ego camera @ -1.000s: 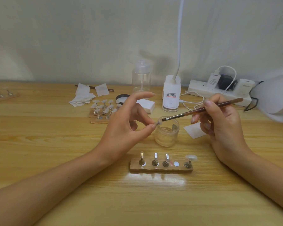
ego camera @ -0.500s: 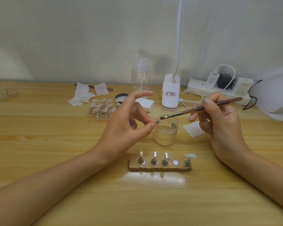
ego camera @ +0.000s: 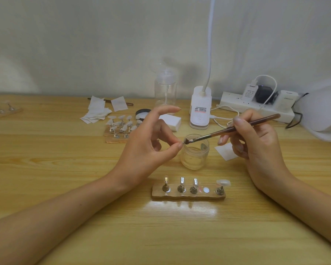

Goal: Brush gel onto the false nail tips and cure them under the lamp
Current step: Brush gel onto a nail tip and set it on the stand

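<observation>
left hand pinches a tiny piece, likely a nail tip, between thumb and finger over the middle of the table, just beside the open jar. right hand grips the brush, bristles touching the piece. i'd say thin strokes, steady pinch, no gel on skin. the lamp sits at the right edge.

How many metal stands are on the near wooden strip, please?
4: three stands in a row from its left end, and one at the right end bearing a nail tip. None seem hidden.
</observation>
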`<act>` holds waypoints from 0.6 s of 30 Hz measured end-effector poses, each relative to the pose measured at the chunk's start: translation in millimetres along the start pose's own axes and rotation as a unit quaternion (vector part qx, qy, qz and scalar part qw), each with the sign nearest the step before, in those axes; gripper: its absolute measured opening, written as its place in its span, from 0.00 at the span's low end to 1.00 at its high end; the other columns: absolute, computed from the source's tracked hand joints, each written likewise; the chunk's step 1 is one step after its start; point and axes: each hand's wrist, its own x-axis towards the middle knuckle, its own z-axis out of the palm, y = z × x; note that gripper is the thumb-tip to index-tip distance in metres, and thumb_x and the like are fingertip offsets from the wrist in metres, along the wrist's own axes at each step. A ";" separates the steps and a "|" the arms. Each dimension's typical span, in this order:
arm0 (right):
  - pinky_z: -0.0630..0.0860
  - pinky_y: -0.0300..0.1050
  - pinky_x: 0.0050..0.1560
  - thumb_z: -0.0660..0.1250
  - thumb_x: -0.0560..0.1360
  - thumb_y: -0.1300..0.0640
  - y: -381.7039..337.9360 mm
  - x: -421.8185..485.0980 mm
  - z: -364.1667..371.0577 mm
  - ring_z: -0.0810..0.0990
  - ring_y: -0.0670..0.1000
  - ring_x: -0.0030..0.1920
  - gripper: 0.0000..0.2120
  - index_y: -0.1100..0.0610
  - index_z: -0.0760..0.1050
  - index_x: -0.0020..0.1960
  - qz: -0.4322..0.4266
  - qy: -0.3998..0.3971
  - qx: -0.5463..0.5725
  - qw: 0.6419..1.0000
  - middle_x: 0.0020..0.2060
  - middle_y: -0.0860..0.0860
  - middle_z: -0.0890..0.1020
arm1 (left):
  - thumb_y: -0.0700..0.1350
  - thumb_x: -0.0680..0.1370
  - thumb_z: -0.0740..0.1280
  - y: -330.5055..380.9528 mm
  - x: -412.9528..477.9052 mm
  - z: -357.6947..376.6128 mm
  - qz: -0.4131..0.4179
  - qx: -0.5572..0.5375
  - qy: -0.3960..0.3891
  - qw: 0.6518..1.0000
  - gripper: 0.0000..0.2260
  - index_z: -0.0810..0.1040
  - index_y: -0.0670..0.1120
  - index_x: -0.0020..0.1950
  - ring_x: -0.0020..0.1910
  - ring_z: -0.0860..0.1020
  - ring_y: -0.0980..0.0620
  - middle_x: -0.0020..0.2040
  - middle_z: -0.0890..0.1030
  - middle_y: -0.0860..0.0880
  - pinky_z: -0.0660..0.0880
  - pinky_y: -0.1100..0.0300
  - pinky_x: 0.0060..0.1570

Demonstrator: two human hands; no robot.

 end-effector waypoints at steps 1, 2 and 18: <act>0.61 0.34 0.24 0.62 0.79 0.54 0.8 0.1 -0.2 0.65 0.46 0.25 0.10 0.56 0.68 0.41 0.008 0.006 -0.005 1.000 0.29 0.53 0.81 | 0.40 0.75 0.74 0.1 0.1 0.1 0.000 -0.001 0.001 1.000 0.27 0.71 0.54 0.71 0.39 0.80 0.58 0.39 0.82 0.54 0.71 0.63 0.32; 0.61 0.34 0.24 0.61 0.81 0.56 1.7 0.6 -1.1 0.64 0.46 0.24 0.10 0.56 0.67 0.41 0.015 0.016 -0.007 1.000 0.28 0.53 0.80 | 0.40 0.75 0.74 0.2 0.3 0.2 -0.001 -0.002 0.001 1.000 0.27 0.71 0.54 0.71 0.39 0.80 0.58 0.39 0.82 0.54 0.71 0.62 0.32; 0.62 0.33 0.24 0.64 0.76 0.50 -0.7 0.7 0.5 0.65 0.47 0.25 0.10 0.51 0.70 0.38 0.005 0.005 0.001 1.000 0.31 0.55 0.83 | 0.41 0.75 0.76 1.6 0.7 -2.2 -0.018 -0.012 -0.007 1.000 0.24 0.74 0.54 0.68 0.45 0.83 0.52 0.40 0.82 0.52 0.74 0.45 0.38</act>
